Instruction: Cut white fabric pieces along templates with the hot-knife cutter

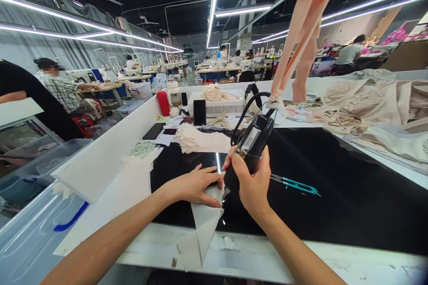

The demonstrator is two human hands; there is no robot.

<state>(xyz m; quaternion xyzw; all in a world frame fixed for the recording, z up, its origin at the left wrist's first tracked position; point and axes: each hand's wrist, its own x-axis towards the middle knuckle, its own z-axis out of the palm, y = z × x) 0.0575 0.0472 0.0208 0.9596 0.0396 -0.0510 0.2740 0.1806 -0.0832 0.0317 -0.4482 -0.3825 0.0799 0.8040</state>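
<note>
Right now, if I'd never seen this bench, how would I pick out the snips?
Find the white bench, then the shiny black mat on it. On the mat, just right of the right hand gripping a black tool, lie slim snips. Their teal handle sets them apart from that dark tool.

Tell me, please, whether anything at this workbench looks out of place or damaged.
Yes, mildly: the white table edge in front of the black mat looks scuffed, and knotted peach fabric strips, apparently tied to the black handheld power tool, look like an improvised hanger.
</note>
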